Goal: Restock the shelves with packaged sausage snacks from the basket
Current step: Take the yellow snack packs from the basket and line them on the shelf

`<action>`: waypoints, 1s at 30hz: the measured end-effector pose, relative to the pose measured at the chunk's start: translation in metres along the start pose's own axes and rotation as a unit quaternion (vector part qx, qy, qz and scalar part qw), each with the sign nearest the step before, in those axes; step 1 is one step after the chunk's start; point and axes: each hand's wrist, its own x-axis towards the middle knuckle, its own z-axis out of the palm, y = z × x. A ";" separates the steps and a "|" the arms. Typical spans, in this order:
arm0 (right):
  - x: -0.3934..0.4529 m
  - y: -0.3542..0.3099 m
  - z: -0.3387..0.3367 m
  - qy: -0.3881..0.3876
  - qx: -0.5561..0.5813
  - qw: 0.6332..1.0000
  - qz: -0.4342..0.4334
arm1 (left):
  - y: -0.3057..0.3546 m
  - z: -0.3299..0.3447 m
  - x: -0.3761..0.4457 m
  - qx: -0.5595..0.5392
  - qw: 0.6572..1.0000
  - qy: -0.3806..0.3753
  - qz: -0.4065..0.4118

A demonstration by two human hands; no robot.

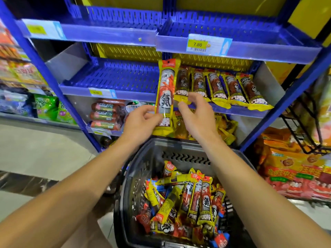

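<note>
My left hand pinches a long yellow-edged sausage pack near its lower end and holds it upright in front of the middle blue shelf. My right hand hovers just right of that pack with its fingers loosely spread, holding nothing. Behind it, several matching packs lie in a row on the right half of the shelf. Below my forearms sits a dark grey basket filled with several more sausage packs.
The top blue shelves hold no goods and carry a 7.80 price tag. Red sausages fill a lower shelf at left. Snack bags crowd the right side, green bags the left. Grey floor lies at lower left.
</note>
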 end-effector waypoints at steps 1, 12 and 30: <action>0.004 0.004 -0.004 0.013 -0.055 0.998 -0.025 | 0.003 -0.003 0.012 0.018 1.000 0.009 -0.002; 0.023 0.030 -0.031 0.054 -0.245 0.963 -0.097 | 0.049 0.002 0.119 0.279 0.960 0.034 -0.003; 0.031 0.034 -0.025 0.010 -0.378 0.921 -0.089 | 0.033 0.008 0.125 0.342 0.931 -0.092 0.086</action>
